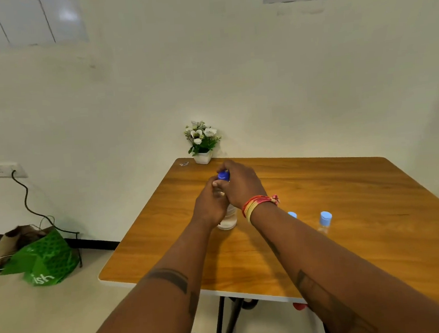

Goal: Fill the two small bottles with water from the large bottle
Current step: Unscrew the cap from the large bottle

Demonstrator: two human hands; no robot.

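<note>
The large clear bottle (228, 220) stands upright on the wooden table (348, 195), left of centre. My left hand (209, 207) is wrapped around its body. My right hand (241, 183) grips its dark blue cap (223, 176) from above. Two small clear bottles with light blue caps stand to the right: one (292, 215) is mostly hidden behind my right forearm, the other (325, 222) stands in full view, its cap on.
A small white pot of artificial flowers (202, 142) stands at the table's far left corner against the wall. A green bag (42, 261) and a cable lie on the floor to the left. The table's near edge (170, 286) runs under my forearms.
</note>
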